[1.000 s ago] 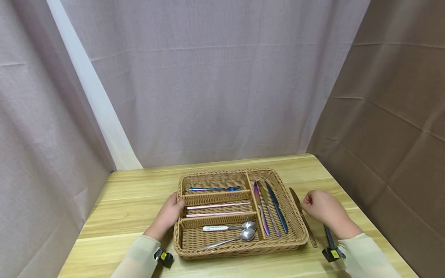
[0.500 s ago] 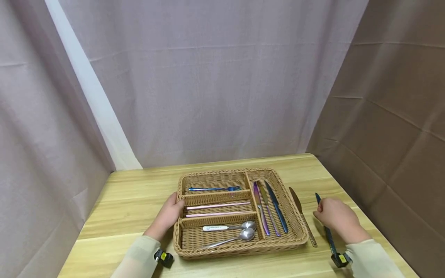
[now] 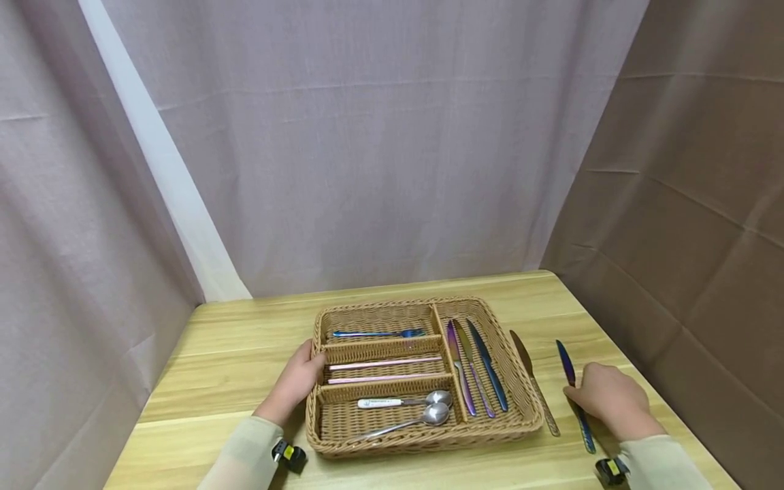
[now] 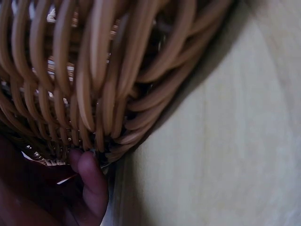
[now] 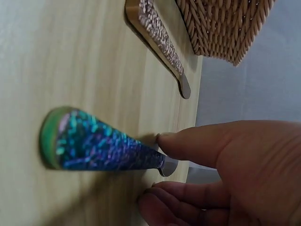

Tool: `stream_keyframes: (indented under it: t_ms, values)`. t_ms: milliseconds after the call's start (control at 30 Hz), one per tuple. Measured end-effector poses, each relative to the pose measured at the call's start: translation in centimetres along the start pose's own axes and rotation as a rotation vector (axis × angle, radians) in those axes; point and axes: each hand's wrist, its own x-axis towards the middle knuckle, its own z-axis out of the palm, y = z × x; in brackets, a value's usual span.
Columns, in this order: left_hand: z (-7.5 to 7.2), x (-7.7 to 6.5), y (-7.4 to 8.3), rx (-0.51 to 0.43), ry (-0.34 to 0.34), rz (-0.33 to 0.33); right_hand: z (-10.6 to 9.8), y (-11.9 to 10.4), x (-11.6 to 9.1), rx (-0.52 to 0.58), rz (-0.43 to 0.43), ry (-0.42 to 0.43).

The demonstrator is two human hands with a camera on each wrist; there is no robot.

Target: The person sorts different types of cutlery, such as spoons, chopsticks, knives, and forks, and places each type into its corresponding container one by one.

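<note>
A wicker cutlery basket point(image 3: 422, 442) rests on the table, divided into compartments. My left hand point(image 3: 298, 376) grips its left rim, thumb over the edge; in the left wrist view fingers point(image 4: 91, 176) curl against the weave. To the basket's right lie two knives: a copper one point(image 3: 531, 374) with a textured handle, and a blue-purple one point(image 3: 578, 412) with a glittery handle. My right hand point(image 3: 609, 398) is low over the blue-purple knife. Thumb point(image 5: 188, 143) and fingers straddle its neck in the right wrist view, with a gap showing on the finger side.
In the basket lie a blue fork point(image 3: 380, 333), two pink sticks point(image 3: 386, 363), two spoons point(image 3: 436, 413) and several knives point(image 3: 486, 364) in the right compartment. Grey curtain point(image 3: 392, 170) hangs behind the table point(image 3: 245, 361), brown cloth point(image 3: 692, 224) to the right.
My right hand has moved right and nearer to me, from beside the copper knife to the blue-purple knife, uncovering more of it. The left hand and basket stay put.
</note>
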Motion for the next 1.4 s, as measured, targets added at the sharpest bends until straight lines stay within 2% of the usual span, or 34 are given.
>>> stream_keyframes:
  t_ms: [467,867,1400]
  values:
    - [0.1,-0.1,0.2,0.022,0.020,0.000,0.6,-0.4,-0.5,0.005,-0.026,0.024]
    - [0.0,-0.2,0.2,0.022,0.009,-0.005,0.6,-0.4,-0.8,0.018,-0.029,0.041]
    - [0.0,-0.1,0.2,0.000,0.011,0.003,1.0,-0.3,0.2,0.041,-0.067,0.065]
